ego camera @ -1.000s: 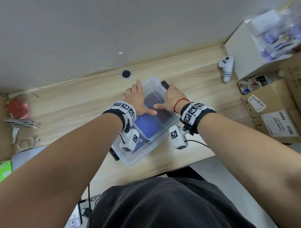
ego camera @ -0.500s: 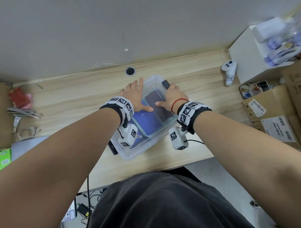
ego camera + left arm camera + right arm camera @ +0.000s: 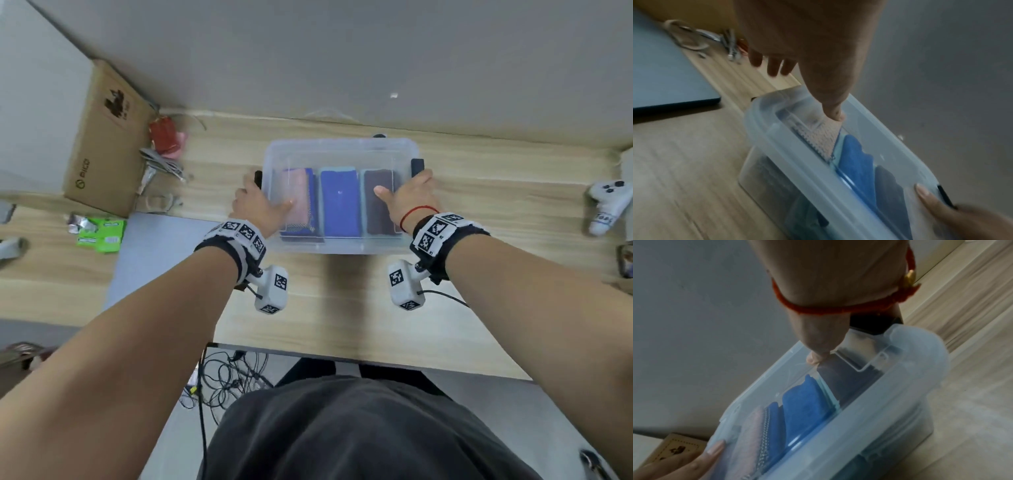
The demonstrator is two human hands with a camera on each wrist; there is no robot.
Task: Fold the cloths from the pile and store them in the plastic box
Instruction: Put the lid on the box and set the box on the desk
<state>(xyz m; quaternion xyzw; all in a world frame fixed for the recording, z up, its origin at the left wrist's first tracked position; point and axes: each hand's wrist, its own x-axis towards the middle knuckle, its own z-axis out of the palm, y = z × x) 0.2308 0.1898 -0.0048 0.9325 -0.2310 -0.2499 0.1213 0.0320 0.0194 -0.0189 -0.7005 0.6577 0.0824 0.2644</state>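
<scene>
I've got the lidded plastic box (image 3: 342, 150) on the wooden desk (image 3: 325, 308), near the wall. Left hand (image 3: 255, 207) and right hand (image 3: 409, 198) grip its two ends, thumbs pressing the lid. Inside: pink (image 3: 297, 198), blue (image 3: 340, 202) and dark brown (image 3: 378, 202) folded cloths, side by side.

Black wristbands (image 3: 442, 240) with white checkered marker tags were worn on both wrists, white camera blocks (image 3: 272, 289) slung beneath, thin black cables trailing. A red string bracelet (image 3: 416, 213) and dark grey shirt (image 3: 359, 431) were seen.
</scene>
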